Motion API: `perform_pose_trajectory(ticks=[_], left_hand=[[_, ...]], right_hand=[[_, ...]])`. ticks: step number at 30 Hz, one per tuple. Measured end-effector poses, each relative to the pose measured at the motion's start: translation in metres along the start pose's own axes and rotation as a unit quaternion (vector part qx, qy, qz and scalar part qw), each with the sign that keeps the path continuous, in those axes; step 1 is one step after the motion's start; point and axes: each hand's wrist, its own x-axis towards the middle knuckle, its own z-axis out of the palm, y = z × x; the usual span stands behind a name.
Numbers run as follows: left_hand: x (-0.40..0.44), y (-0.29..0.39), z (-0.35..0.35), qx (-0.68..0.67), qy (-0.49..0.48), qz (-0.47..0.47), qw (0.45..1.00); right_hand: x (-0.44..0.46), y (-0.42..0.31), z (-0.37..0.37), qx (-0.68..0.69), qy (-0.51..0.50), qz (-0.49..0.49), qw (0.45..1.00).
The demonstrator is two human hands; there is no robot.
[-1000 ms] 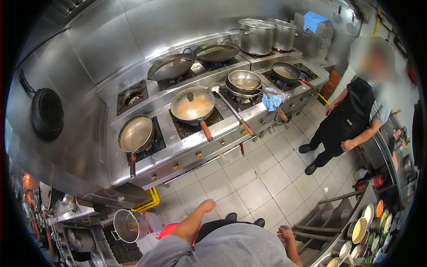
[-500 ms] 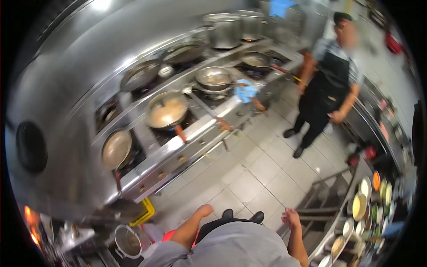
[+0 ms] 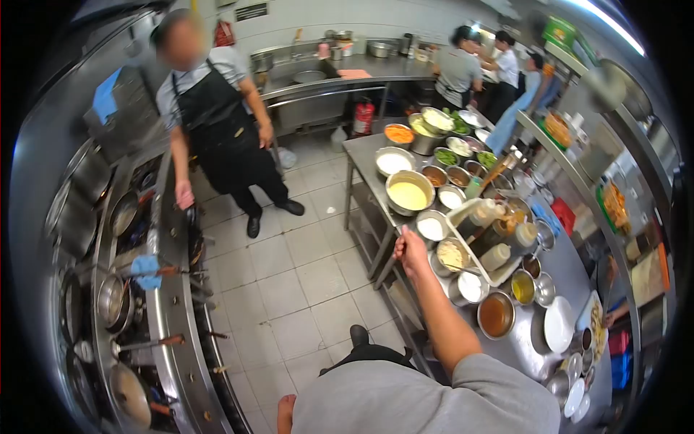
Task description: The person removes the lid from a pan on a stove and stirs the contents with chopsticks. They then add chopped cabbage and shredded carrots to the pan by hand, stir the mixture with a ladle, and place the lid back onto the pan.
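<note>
My right hand [image 3: 410,252] is stretched out at the edge of the steel table [image 3: 463,347], its fingers curled in. Whatever may be inside the curl is too small to make out. Closest to it are a pot of pale yellow liquid [image 3: 410,193], a container of white contents [image 3: 433,226] and a bowl of cream-coloured food [image 3: 450,254]. Down by my body on the left, only part of my left hand [image 3: 286,412] shows beside my shirt, and its fingers cannot be made out.
A white caddy [image 3: 486,269] of squeeze bottles and a pot of brown sauce [image 3: 497,315] stand on the table. On the left runs a stove [image 3: 173,304] with pans. A co-worker in a black apron [image 3: 220,119] stands ahead; other people are at the back right.
My view has swung right, from the stove towards the table with the food containers. My right arm has reached forward to the table's edge, while my left hand is now mostly hidden.
</note>
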Motion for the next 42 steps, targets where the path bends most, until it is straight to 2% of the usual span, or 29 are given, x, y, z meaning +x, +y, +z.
perform_pose_trajectory(ticks=[2,3,5,6,8,10,12,14,15,18,19,21,22,23,25,26,29,31,32,34,35,37,39,40,41,42], left_hand=[[0.002,0.036,-0.003,0.094,-0.007,0.129,0.987],[0.007,0.056,-0.006,0.099,-0.017,0.136,0.986],[0.022,0.1,-0.005,0.063,-0.08,0.055,0.993],[0.018,0.129,-0.005,0.065,-0.084,0.057,0.993],[0.012,0.178,-0.002,0.029,-0.051,-0.05,0.997],[0.021,0.186,0.0,0.026,-0.052,-0.06,0.996],[0.028,0.193,0.002,0.022,-0.051,-0.069,0.996],[0.032,0.198,0.005,0.049,-0.057,-0.084,0.994],[0.032,0.199,0.008,0.048,-0.056,-0.083,0.994],[0.029,0.196,0.015,0.07,-0.038,-0.057,0.995],[0.037,0.17,0.018,0.017,-0.033,-0.051,0.998],[0.039,0.16,0.021,-0.037,-0.027,-0.045,0.998],[0.033,0.161,0.022,-0.02,-0.02,-0.037,0.999],[0.028,0.163,0.023,-0.003,-0.013,-0.029,0.999],[0.044,0.128,0.026,-0.047,-0.007,-0.047,0.998],[0.05,0.111,0.025,-0.088,-0.002,-0.064,0.994],[0.049,0.099,0.023,-0.096,-0.01,-0.07,0.993],[0.042,0.103,0.024,-0.106,-0.007,-0.075,0.992],[0.039,0.105,0.025,-0.115,-0.006,-0.078,0.99],[0.033,0.117,0.027,-0.072,-0.003,-0.066,0.995],[0.03,0.123,0.028,-0.029,0.001,-0.053,0.998],[0.018,0.167,0.029,-0.013,-0.003,-0.084,0.996],[0.009,0.186,0.028,-0.006,-0.016,-0.117,0.993],[0.011,0.178,0.028,-0.018,-0.018,-0.124,0.992],[0.016,0.161,0.027,-0.058,-0.017,-0.144,0.988],[0.023,0.142,0.028,-0.099,-0.015,-0.162,0.982]], right_hand=[[0.009,-0.028,-0.032,0.05,0.033,-0.027,0.998],[0.012,-0.044,-0.048,0.059,0.045,-0.04,0.996],[0.019,-0.095,-0.076,0.024,0.098,-0.137,0.985],[0.027,-0.112,-0.091,0.027,0.112,-0.164,0.98],[0.04,-0.147,-0.113,0.024,0.151,-0.211,0.966],[0.051,-0.184,-0.127,0.006,0.199,-0.228,0.953],[0.071,-0.212,-0.153,-0.006,0.222,-0.226,0.948],[0.103,-0.224,-0.188,-0.101,0.272,-0.219,0.932],[0.114,-0.229,-0.197,-0.1,0.271,-0.22,0.932],[0.16,-0.232,-0.239,-0.302,0.296,-0.188,0.886],[0.169,-0.234,-0.243,-0.303,0.295,-0.188,0.887],[0.182,-0.236,-0.245,-0.422,0.285,-0.175,0.842],[0.186,-0.237,-0.243,-0.375,0.283,-0.139,0.872],[0.19,-0.238,-0.241,-0.376,0.281,-0.139,0.872],[0.21,-0.235,-0.255,-0.443,0.295,-0.158,0.832],[0.222,-0.232,-0.266,-0.443,0.294,-0.157,0.832],[0.237,-0.233,-0.275,-0.456,0.311,-0.158,0.819],[0.223,-0.244,-0.261,-0.523,0.291,-0.078,0.797],[0.218,-0.244,-0.256,-0.524,0.289,-0.078,0.797],[0.216,-0.24,-0.26,-0.437,0.306,-0.1,0.84],[0.216,-0.24,-0.263,-0.44,0.3,-0.1,0.841],[0.223,-0.234,-0.271,-0.414,0.303,-0.191,0.837],[0.192,-0.251,-0.236,-0.475,0.299,-0.175,0.809],[0.227,-0.246,-0.281,-0.476,0.255,-0.275,0.796],[0.205,-0.261,-0.254,-0.494,0.232,-0.251,0.799],[0.201,-0.267,-0.247,-0.524,0.263,-0.313,0.747]])
